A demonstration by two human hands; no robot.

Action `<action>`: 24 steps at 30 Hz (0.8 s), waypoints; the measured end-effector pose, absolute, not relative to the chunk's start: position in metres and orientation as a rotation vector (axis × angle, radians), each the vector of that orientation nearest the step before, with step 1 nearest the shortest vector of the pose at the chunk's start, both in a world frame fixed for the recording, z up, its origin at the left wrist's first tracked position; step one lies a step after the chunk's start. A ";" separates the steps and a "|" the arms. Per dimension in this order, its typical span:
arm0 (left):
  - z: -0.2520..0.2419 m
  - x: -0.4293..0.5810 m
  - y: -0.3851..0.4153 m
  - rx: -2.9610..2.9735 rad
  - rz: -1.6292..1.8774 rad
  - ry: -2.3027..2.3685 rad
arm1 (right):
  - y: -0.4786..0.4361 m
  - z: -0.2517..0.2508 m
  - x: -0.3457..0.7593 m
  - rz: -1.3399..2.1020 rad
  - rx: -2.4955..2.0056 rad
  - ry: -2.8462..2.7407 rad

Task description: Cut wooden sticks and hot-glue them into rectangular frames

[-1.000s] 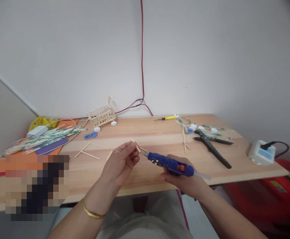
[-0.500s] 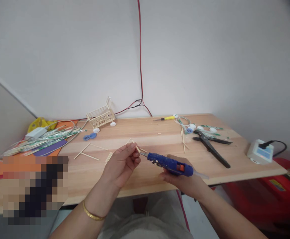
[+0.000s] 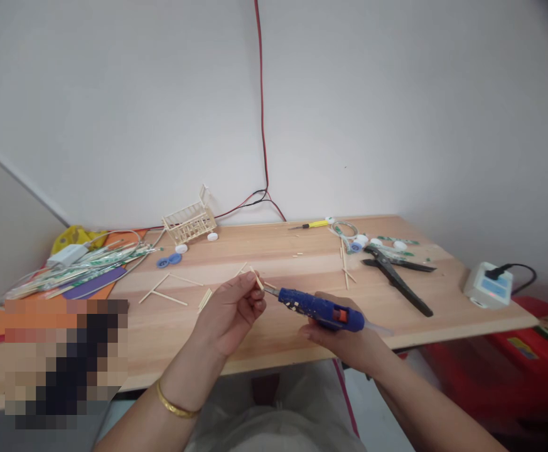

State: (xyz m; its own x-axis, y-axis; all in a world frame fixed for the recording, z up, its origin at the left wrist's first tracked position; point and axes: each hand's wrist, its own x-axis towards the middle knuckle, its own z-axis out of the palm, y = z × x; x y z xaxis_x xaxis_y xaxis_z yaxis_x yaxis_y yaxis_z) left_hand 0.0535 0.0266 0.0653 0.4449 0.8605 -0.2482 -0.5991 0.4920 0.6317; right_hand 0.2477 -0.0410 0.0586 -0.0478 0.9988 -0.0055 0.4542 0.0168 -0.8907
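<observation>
Holding steady as before: left hand [image 3: 229, 314] pinching stick [image 3: 257, 278], right hand [image 3: 345, 343] gripping glue gun [image 3: 321, 309].

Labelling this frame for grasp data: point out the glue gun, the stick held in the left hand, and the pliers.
glue gun [image 3: 321, 309], head view, middle of the blue body.
stick [image 3: 256, 278], head view, its upper free end.
pliers [image 3: 387, 267], head view, near the pivot.
</observation>
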 end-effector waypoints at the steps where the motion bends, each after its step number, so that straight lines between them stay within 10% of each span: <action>1: 0.065 0.054 0.027 0.499 0.951 0.597 | -0.041 0.059 0.248 0.972 -1.523 -1.589; 24: 0.059 0.048 0.032 0.639 0.896 0.673 | 0.009 0.032 0.331 0.061 -1.978 -1.930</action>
State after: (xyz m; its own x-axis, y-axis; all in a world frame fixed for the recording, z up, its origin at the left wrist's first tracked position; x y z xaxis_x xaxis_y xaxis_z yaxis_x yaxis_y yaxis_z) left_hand 0.0478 0.0317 0.0593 0.4548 0.8541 -0.2524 -0.4806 0.4740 0.7378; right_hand 0.3308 0.0092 0.0318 0.0586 0.9722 0.2265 0.9560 0.0108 -0.2933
